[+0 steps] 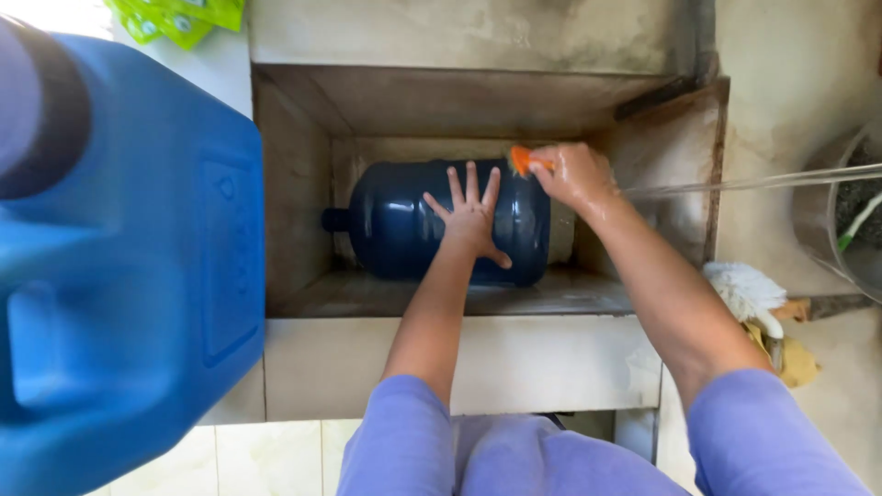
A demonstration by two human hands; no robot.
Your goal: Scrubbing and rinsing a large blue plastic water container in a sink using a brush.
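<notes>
A large dark blue water bottle [400,225] lies on its side in a deep concrete sink [459,354], neck pointing left. My left hand [470,213] rests flat on the bottle's side with fingers spread. At the bottle's base end my right hand [571,173] is wet and closed around an orange scrubbing tool [522,160], pressing it against the bottle's upper right edge.
A big light blue plastic jerrycan [129,266] fills the left foreground. A white brush [746,289] and a yellow cloth [792,360] lie on the ledge to the right, beside a grey bucket [845,216]. Green packets [179,16] sit at the top left.
</notes>
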